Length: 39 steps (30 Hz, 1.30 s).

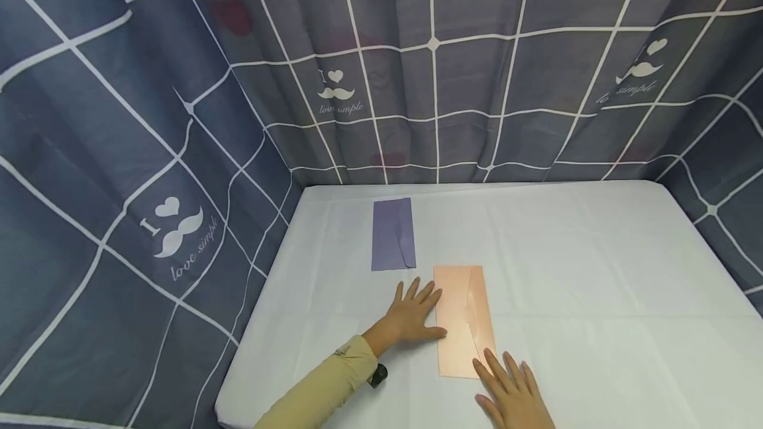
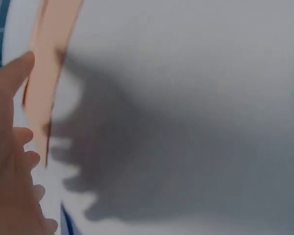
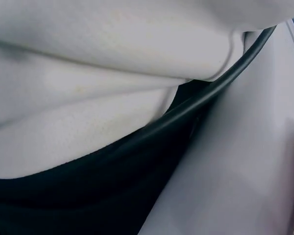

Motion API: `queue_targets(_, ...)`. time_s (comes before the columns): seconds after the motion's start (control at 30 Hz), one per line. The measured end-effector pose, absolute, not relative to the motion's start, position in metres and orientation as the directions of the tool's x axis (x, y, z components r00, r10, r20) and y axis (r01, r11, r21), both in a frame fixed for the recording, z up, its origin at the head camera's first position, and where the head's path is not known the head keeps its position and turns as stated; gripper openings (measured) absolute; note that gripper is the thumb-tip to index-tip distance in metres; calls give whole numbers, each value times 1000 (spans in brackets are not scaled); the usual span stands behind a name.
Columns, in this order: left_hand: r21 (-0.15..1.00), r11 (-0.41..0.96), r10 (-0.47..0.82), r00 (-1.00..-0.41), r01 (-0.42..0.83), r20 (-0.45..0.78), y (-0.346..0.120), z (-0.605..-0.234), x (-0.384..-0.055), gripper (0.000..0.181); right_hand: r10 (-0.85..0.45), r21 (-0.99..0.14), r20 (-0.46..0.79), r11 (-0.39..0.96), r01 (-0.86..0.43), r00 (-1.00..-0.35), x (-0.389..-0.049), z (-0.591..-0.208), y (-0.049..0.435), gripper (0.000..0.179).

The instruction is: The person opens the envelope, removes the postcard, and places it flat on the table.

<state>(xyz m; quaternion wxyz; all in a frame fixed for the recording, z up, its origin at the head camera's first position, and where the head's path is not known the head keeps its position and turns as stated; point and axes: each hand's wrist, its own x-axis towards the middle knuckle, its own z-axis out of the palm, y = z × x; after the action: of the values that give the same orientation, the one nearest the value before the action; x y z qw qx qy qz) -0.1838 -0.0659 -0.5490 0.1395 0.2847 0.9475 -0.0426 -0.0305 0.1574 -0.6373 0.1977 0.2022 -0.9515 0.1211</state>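
Note:
A peach-orange envelope (image 1: 456,323) lies flat, its long side running away from me and a flap edge showing along it. My left hand (image 1: 411,316) is spread at its left edge, with thumb and fingertips over or against that edge. In the left wrist view, the left hand (image 2: 7,147) has its thumb by the orange envelope (image 2: 49,63). My right hand (image 1: 517,394) has its fingers extended near the lower right corner, the index fingertip at that corner. Beyond the left hand lies a purple envelope (image 1: 390,234).
Both envelopes are on a white-covered table (image 1: 596,250). A dark grid-patterned curtain (image 1: 405,85) stands around its back and sides. A small black object (image 1: 378,376) sits at the left wrist. The right wrist view mostly shows pale fabric (image 3: 88,107) and a black cable (image 3: 220,83).

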Motion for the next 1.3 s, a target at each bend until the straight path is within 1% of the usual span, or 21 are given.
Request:
queue_targets(0.13,-48,818,528,-781,574,-335,-59,-565,-178,102,-339,-153,427,886,-437,-838,-31,-638,156,67)
queue_targets(0.23,-73,817,518,-785,571,-339,-58,-572,-176,109,-343,-150,432,885,-441,-834,-33,-637,155,61)
queue_targets(0.4,-81,817,522,-792,571,-318,-59,-573,-177,110,-352,-190,465,856,-480,-812,-48,-627,154,47)
queue_targets(0.53,-71,813,530,-786,577,-320,-61,-572,-176,110,-384,-201,488,825,-529,-784,-67,-617,153,47)
queue_targets(0.7,-63,812,533,-780,581,-327,-61,-573,-175,110,-452,-95,547,802,-589,-704,-85,-611,153,57)
queue_targets(0.77,-71,811,530,-781,581,-330,-60,-574,-176,110,-475,-58,553,798,-601,-684,-90,-608,154,55)
queue_targets(0.83,-82,806,533,-780,586,-328,-59,-574,-177,110,-481,-62,546,793,-606,-686,-94,-604,155,48)
queue_targets(0.9,-92,801,537,-778,592,-326,-58,-573,-177,109,-467,-87,536,798,-596,-703,-96,-599,158,41)
queue_targets(1.03,-99,791,548,-772,603,-322,-57,-571,-177,109,-407,-139,534,822,-551,-741,-95,-594,165,40)
queue_targets(1.07,-104,791,545,-771,604,-329,-57,-571,-176,109,-396,-138,534,831,-539,-747,-94,-594,166,41)
queue_targets(1.2,-109,798,532,-778,593,-333,-59,-570,-175,109,-377,-130,541,846,-517,-752,-93,-594,169,56)
queue_targets(1.3,-92,804,532,-779,588,-332,-60,-570,-176,108,-366,-134,555,847,-515,-747,-92,-595,169,59)
